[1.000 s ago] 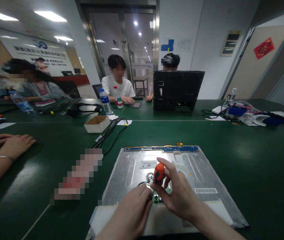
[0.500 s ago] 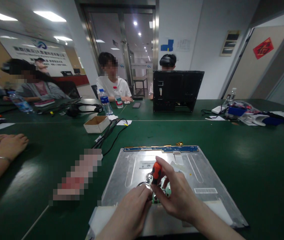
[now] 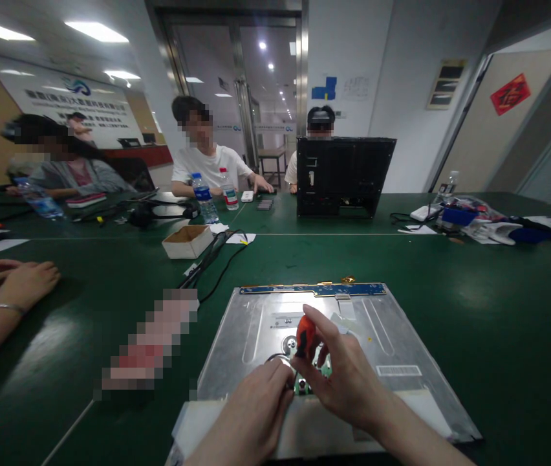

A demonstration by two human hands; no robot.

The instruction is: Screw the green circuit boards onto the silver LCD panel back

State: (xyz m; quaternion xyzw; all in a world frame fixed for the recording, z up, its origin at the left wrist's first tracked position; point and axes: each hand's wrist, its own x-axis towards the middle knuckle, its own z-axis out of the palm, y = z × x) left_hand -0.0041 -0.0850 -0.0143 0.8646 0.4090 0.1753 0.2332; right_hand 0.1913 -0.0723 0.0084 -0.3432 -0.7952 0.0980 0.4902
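Green and glossy, the counter [image 3: 513, 310] stretches away on every side, with 12 o'clock straight ahead of the worker. Nearest, at 12, a silvery metal panel [image 3: 406, 346] lies flat. Above it the right hand [image 3: 346, 369] grasps the red-and-black handle of a screwdriver [image 3: 305, 331] between thumb and fingers, the tool nearly upright over a small green circuit board [image 3: 303, 388]. From 7 o'clock of the board, the left hand [image 3: 260, 395] curls in close to the tool's lower end; whether it pinches anything, I cannot tell. A blue circuit strip [image 3: 314, 290] edges the panel's 12 o'clock side.

Towards 10 o'clock lie a pixelated object [image 3: 147, 343] and, beyond it, a co-worker's hands [image 3: 28, 281]. At 11, an open white box [image 3: 187, 243] sits beside black cables [image 3: 207, 259]; farther out, two bottles [image 3: 205, 200] stand before a person in a white shirt [image 3: 207, 168]. Just past 12 rises a black boxy unit [image 3: 346, 175]; a jumbled heap [image 3: 498, 220] lies between 1 and 2. Glass doors [image 3: 207, 71] close the view near 12.
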